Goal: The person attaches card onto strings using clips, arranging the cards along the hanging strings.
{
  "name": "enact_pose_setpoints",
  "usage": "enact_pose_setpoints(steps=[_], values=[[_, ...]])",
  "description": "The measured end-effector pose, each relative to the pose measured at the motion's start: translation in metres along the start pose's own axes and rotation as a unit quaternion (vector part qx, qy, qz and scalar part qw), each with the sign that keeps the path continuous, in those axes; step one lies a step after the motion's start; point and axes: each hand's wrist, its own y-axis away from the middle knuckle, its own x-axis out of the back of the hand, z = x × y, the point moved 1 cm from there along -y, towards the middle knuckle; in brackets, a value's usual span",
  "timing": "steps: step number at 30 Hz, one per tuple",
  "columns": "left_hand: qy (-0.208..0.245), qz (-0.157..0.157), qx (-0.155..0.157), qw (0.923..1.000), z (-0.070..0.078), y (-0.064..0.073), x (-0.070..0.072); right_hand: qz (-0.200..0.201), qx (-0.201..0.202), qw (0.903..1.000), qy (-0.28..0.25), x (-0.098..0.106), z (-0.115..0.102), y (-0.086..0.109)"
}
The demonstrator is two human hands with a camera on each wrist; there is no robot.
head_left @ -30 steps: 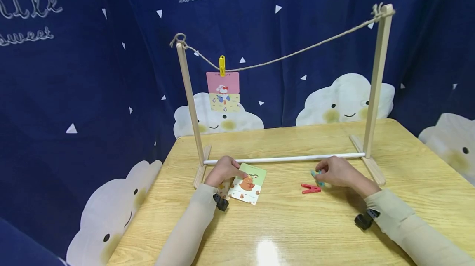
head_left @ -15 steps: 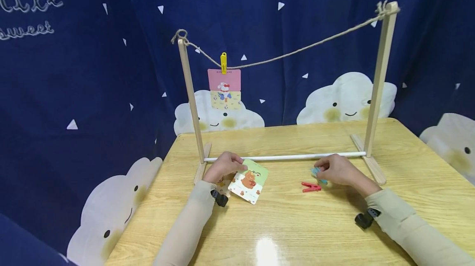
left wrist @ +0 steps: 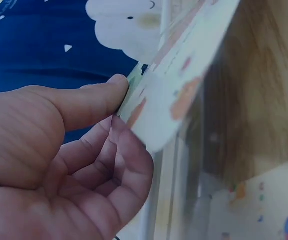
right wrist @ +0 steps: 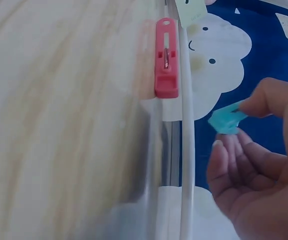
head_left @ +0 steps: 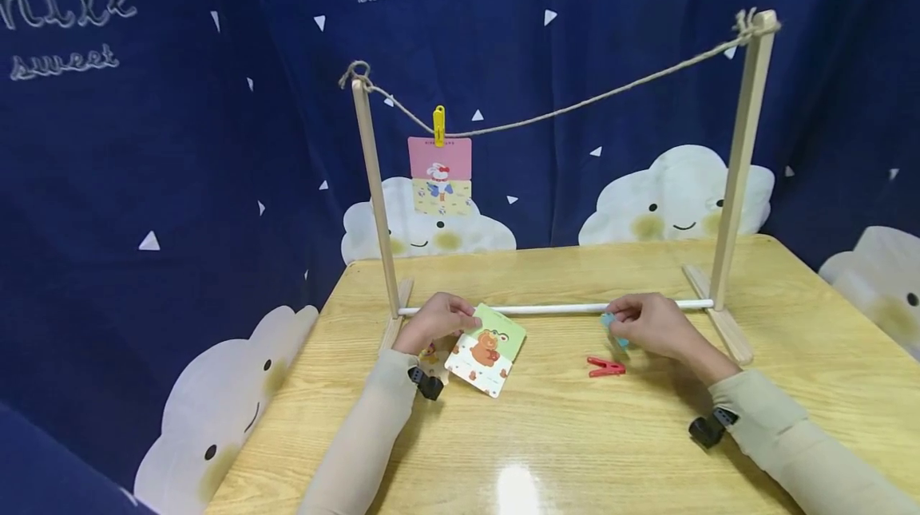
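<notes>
The left hand (head_left: 433, 322) pinches the bear card (head_left: 489, 351) between thumb and fingers at its upper left edge, the card tilted near the white rod (head_left: 553, 310). A second card (head_left: 430, 357) lies on the table (head_left: 561, 435), partly hidden by the left wrist. The right hand (head_left: 652, 325) pinches a teal clothespin (right wrist: 226, 120); the red clothespin (head_left: 606, 367) lies just nearer the person. A broad stretch of wood separates both hands, and more runs from the right post (head_left: 743, 164) to the table's right edge.
</notes>
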Motion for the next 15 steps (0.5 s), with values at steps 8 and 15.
enact_pose_setpoints(steps=[8, 15], values=[[0.03, -0.017, -0.022, 0.9992, 0.009, -0.001, 0.002, 0.023, -0.005, 0.9992, -0.031, 0.004, -0.016, -0.004], [0.033, -0.008, -0.023, 0.9991, 0.016, 0.001, 0.002, 0.03, 0.011, 0.998, -0.055, 0.008, -0.031, -0.008]])
